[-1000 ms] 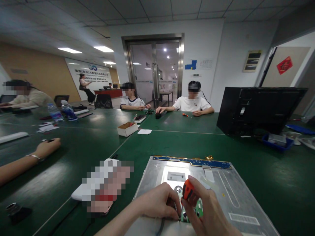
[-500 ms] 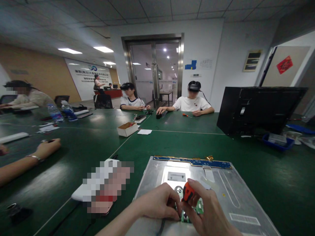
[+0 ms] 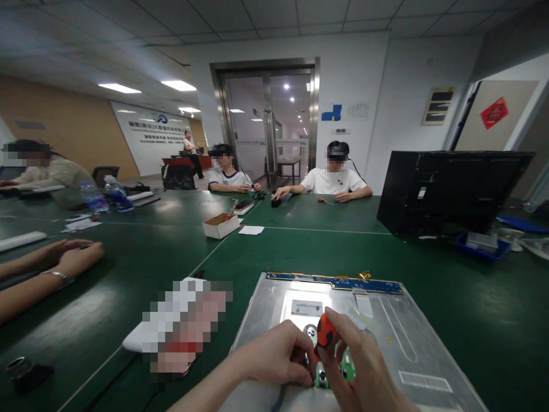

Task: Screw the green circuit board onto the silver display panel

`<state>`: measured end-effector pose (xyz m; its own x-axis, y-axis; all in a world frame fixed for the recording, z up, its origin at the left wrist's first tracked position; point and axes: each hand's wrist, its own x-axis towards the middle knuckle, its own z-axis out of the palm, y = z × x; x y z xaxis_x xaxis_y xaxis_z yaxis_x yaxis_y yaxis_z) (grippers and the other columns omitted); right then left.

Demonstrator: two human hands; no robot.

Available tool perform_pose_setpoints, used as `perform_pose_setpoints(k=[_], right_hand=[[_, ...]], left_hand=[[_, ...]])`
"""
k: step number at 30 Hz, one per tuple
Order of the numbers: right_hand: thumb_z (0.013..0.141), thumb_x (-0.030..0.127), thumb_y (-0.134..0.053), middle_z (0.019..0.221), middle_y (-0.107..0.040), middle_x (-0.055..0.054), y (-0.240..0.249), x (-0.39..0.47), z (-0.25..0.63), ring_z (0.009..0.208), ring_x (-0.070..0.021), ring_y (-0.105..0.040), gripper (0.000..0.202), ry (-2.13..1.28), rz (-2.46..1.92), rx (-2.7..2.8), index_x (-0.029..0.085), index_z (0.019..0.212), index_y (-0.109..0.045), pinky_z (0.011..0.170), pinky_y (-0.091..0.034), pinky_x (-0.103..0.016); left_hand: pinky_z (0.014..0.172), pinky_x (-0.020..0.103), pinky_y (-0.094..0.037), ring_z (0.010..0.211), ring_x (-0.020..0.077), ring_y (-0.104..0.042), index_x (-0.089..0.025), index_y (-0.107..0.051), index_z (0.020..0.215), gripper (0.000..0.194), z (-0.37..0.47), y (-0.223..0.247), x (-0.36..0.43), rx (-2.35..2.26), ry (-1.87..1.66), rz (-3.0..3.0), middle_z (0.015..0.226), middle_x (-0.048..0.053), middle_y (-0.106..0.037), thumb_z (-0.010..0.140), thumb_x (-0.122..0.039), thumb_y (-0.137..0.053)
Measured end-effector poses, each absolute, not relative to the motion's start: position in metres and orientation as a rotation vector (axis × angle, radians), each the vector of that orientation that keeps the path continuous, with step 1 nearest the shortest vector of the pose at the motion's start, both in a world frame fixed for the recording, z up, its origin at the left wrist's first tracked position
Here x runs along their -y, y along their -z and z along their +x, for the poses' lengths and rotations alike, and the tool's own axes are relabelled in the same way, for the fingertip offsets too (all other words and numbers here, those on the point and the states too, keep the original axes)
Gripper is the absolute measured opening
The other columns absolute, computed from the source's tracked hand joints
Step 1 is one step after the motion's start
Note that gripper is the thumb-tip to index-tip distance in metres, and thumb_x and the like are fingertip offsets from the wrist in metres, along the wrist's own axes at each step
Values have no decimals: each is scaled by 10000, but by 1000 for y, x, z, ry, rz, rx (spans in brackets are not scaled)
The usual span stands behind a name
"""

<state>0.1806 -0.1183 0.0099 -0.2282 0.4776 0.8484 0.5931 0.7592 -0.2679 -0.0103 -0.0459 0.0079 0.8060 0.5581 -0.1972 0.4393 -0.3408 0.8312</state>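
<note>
A dark wire lies closest to me, on the near side of my left hand. If my hand caught it, it might get tugged. My left fingertips are bunched by the green board, and I can't tell if they pinch anything. The board sits on the metal panel, well back from its far edge. My right hand grips an orange-and-black tool over the board. My fingers hide its tip, so a slip could scratch the board or poke my left fingers. Farther on, a flat ribbon meets the blue strip along the panel's far edge. A hard bump on the panel might loosen it. Past the panel's far left corner, a white box sits on the green table, well out of my way.
</note>
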Motion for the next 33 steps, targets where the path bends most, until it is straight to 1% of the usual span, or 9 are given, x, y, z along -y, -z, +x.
perform_pose_setpoints(k=[4,7,10,14,18,21,23,27,33], right_hand=[[1026,309,-492,788,-696,-19,1,118,182,536,-156,-647,548,187,-867,1848,225,1533,-304,519,-574,-286],[1019,339,-526,737,-687,-6,10,117,184,516,-154,-646,569,197,-901,1787,213,1529,-308,500,-579,-270],[1024,330,-517,817,-713,-32,5,117,184,527,-143,-648,521,197,-889,1811,219,1502,-344,510,-582,-267],[1053,299,-430,893,-718,-52,-11,120,182,560,-145,-645,480,120,-855,1857,230,1514,-316,520,-571,-272],[1062,312,-395,827,-716,-45,-10,124,181,585,-177,-669,536,127,-936,1882,225,1570,-249,544,-582,-302],[1061,326,-386,894,-739,-71,-3,125,183,630,-201,-697,566,126,-994,1867,234,1591,-211,557,-591,-325],[1055,325,-404,914,-742,-73,-1,124,184,632,-199,-703,583,127,-976,1870,238,1594,-202,555,-593,-317],[1048,308,-432,846,-727,-43,-1,120,185,576,-173,-682,586,140,-927,1869,228,1584,-208,539,-588,-289],[1049,365,-445,770,-705,-15,0,117,183,534,-166,-667,592,183,-948,1850,232,1576,-211,517,-580,-279]], left_hand=[[479,235,-260,526,103,-382,-184,-687,700,66,-9,-12,48,-776,-131,1980,559,-81,-444,667,-170,-742],[462,235,-230,511,97,-363,-181,-687,689,71,-9,-16,50,-793,-122,1962,550,-85,-439,662,-141,-739],[459,229,-231,506,94,-361,-181,-700,702,70,-9,-18,50,-756,-130,1980,545,-89,-433,676,-125,-733],[473,229,-255,518,98,-387,-179,-701,707,58,-9,-15,49,-726,-153,2001,559,-83,-444,697,-134,-736],[479,230,-280,524,105,-406,-180,-733,758,65,-10,-10,48,-717,-163,2016,572,-76,-459,703,-146,-736],[480,230,-282,522,107,-398,-188,-775,845,144,-10,-10,48,-713,-160,2012,577,-73,-469,709,-153,-742],[472,231,-266,518,105,-387,-198,-790,874,175,-10,-12,49,-718,-150,2005,577,-72,-476,711,-153,-744],[468,234,-254,513,103,-380,-197,-787,840,145,-9,-16,50,-741,-138,1994,562,-76,-464,708,-151,-751],[474,233,-257,506,98,-377,-183,-738,728,53,-8,-18,50,-745,-116,1964,538,-87,-443,706,-134,-734]])
